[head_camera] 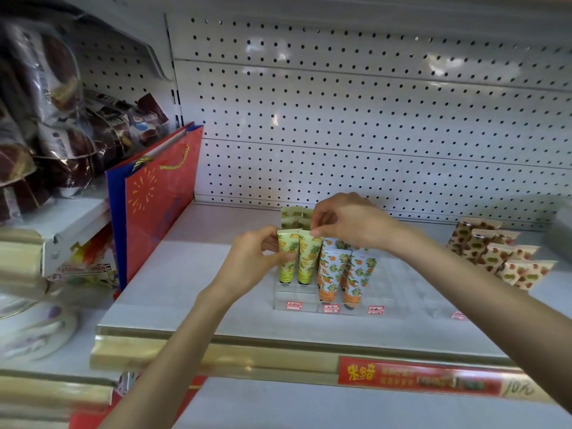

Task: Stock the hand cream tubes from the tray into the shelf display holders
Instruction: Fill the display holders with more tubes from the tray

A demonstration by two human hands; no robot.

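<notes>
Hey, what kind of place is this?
Probably a retail shop: white perforated-metal shelf backing, small red price tags on the clear acrylic display holder, and a red promotional strip along the gold shelf edge.

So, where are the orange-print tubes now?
Head view, centre: orange-print tubes stand in the clear holder, right of the yellow tubes, under the right hand.

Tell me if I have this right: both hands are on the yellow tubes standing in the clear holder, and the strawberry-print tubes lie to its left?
Not quite: the head view shows the strawberry-print tubes lying to the right of the clear holder, not the left. The rest holds: left hand and right hand are both on the yellow tubes standing in it.
</notes>
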